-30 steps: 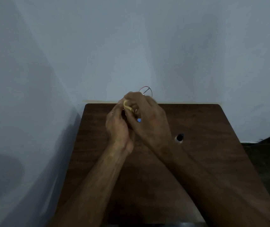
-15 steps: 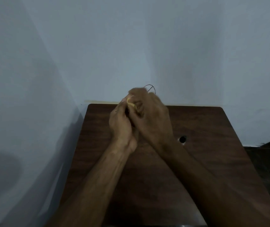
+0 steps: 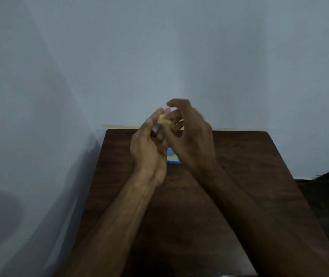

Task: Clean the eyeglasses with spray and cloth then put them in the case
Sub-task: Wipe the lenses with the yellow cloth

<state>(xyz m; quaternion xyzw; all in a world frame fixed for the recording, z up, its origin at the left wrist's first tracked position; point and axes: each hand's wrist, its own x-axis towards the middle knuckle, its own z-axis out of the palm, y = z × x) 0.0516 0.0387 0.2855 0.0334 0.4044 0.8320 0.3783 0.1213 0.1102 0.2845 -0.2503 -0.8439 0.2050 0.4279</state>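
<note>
Both hands raised above dark wooden worktop [image 3: 249, 156], mid-wipe. Left hand [image 3: 147, 148] curled round small crumpled yellow cloth [image 3: 164, 121]; right hand [image 3: 189, 140] pinches same cloth, index finger now lifted. Thin wire-rimmed eyeglasses [image 3: 179, 122], rim poking above right hand a second ago, now almost buried between hands, only a sliver showing. Flat blue object [image 3: 172, 159] on worktop under hands now more exposed; case or not, cannot tell. Polishing judged under way, casing not yet done. Count: two hands, one cloth, one pair of eyeglasses, one blue object; no spray seen.

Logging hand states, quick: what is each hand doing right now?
Left hand: fingers curled, but what it grips is hidden.
Right hand: pinching the yellow cloth.
</note>
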